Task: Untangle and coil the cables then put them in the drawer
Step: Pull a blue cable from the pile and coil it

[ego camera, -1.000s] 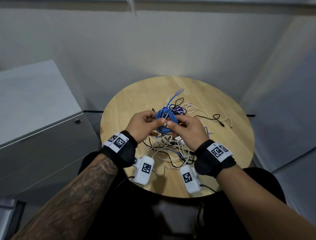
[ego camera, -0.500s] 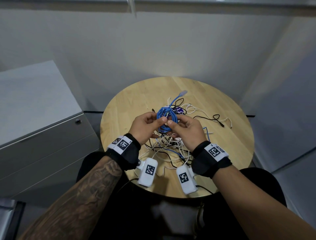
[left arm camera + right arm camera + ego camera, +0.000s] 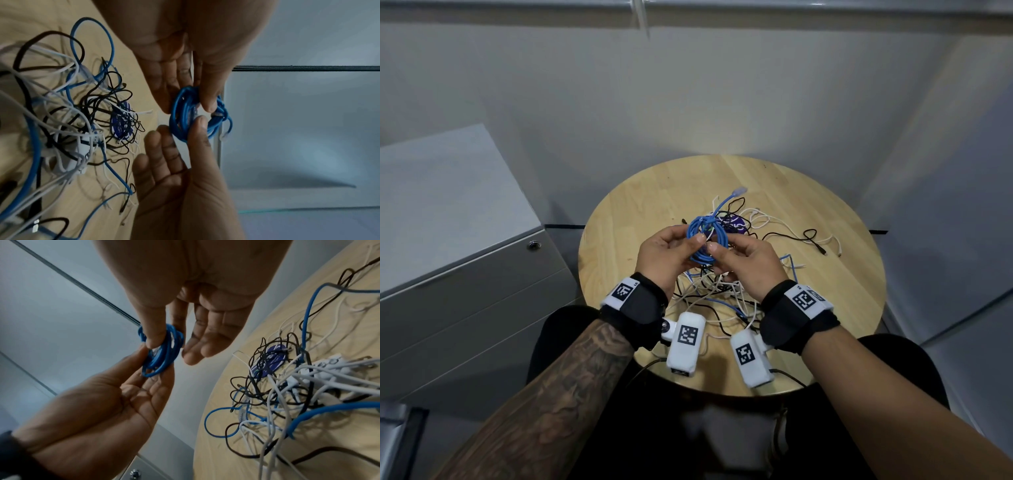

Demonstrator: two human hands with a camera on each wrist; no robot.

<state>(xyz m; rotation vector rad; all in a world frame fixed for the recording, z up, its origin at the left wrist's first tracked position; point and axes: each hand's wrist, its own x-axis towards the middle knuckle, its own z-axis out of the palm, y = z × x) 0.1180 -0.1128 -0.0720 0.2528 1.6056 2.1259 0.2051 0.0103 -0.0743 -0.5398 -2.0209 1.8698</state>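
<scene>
Both hands, left hand point(image 3: 666, 251) and right hand point(image 3: 748, 262), pinch the blue cable coil point(image 3: 707, 241) above the middle of the tabletop point(image 3: 626, 212), so we should keep thumbs clamping the loops together while tucking the free plug end point(image 3: 739, 191), clear of the tangled cables point(image 3: 717, 294) below.

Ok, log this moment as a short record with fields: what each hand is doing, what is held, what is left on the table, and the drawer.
left hand: pinches the blue coil from its left side
right hand: pinches the same coil from its right side
blue coil: wound in several loops, held above the table, one plug end sticking out away from the person
cable pile: white, black and blue cables tangled together on the round table
purple disc: lies under black cables in the pile
cabinet: to the person's left, drawers shut
</scene>
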